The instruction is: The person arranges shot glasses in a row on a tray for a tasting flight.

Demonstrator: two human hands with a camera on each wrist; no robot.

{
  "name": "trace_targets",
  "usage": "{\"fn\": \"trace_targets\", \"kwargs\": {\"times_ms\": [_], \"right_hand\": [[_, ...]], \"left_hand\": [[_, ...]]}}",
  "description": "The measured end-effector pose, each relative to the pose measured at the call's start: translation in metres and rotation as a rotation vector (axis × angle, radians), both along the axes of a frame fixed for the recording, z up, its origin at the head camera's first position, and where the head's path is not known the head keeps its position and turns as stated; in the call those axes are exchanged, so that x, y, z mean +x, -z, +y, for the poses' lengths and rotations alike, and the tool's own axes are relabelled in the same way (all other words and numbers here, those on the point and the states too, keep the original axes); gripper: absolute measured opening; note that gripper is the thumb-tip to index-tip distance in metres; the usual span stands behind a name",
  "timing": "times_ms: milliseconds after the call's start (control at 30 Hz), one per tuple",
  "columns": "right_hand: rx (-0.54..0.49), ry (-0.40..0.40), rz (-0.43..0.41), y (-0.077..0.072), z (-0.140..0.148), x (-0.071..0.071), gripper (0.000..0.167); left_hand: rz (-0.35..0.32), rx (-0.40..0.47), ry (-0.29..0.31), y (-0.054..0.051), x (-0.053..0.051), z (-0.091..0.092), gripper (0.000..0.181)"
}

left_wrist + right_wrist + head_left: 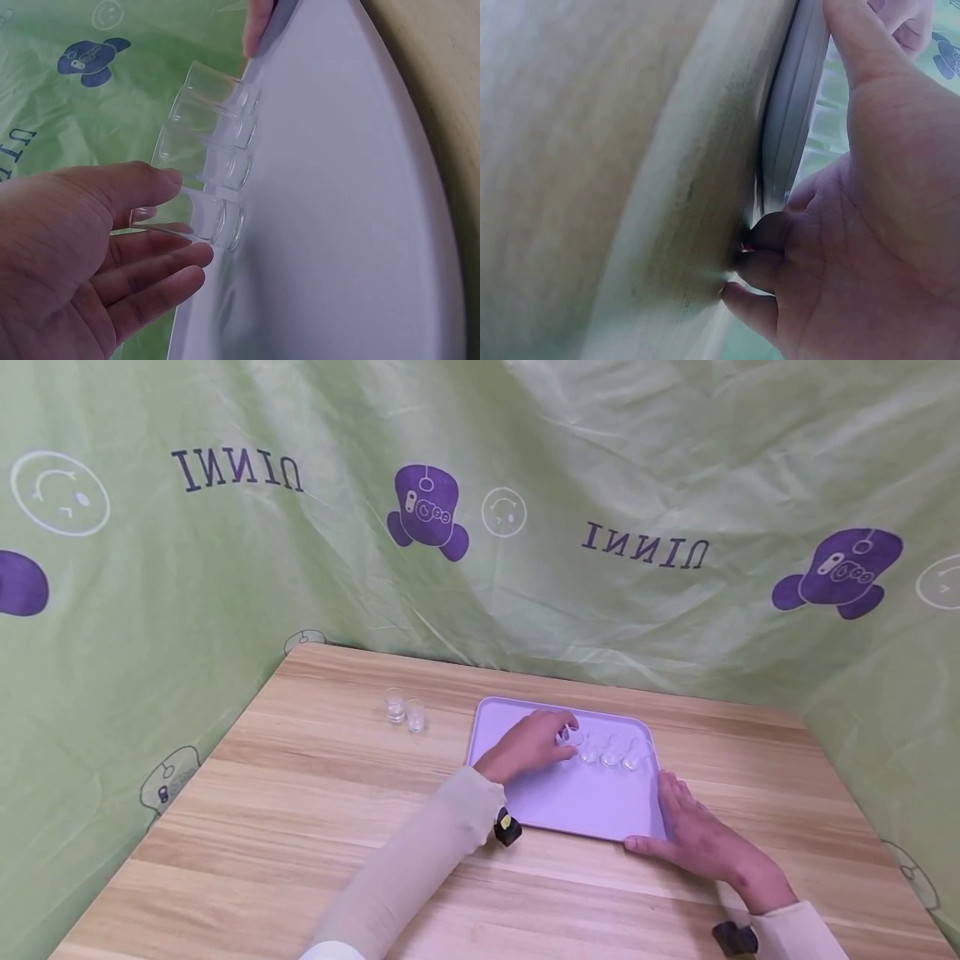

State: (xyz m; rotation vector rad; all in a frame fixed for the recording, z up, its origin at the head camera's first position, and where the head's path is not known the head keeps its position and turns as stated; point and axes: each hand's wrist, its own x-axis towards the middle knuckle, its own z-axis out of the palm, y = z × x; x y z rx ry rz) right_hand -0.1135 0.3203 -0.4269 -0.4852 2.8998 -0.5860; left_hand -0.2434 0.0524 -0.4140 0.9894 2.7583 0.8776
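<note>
The right grip (693, 837) lies spread round the tray's (562, 806) near right corner; the left grip (528, 746) pinches a glass (572, 737), apparently aligning it with three glasses (611, 755) toward the far right corner; next likely needs gentle release. Two more glasses (395, 708) stand toward the bench's (262, 827) far left corner.

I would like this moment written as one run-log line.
left hand: holds glass; right hand: touches tray; three glasses: on tray, beside held glass; two glasses: on table
</note>
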Motion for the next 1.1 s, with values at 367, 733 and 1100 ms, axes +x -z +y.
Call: {"fn": "trace_targets", "kwargs": {"times_ms": [367, 733, 1100], "right_hand": [[-0.007, 0.008, -0.025, -0.003, 0.001, 0.0, 0.122], [-0.008, 0.011, -0.017, -0.002, -0.001, 0.002, 0.122], [-0.005, 0.026, -0.024, -0.005, -0.008, 0.01, 0.122]], "left_hand": [[-0.023, -0.001, -0.022, 0.005, 0.0, 0.004, 0.037], [-0.005, -0.02, -0.022, 0.009, 0.003, 0.003, 0.041], [-0.029, -0.009, -0.024, 0.008, 0.009, -0.004, 0.044]]}}
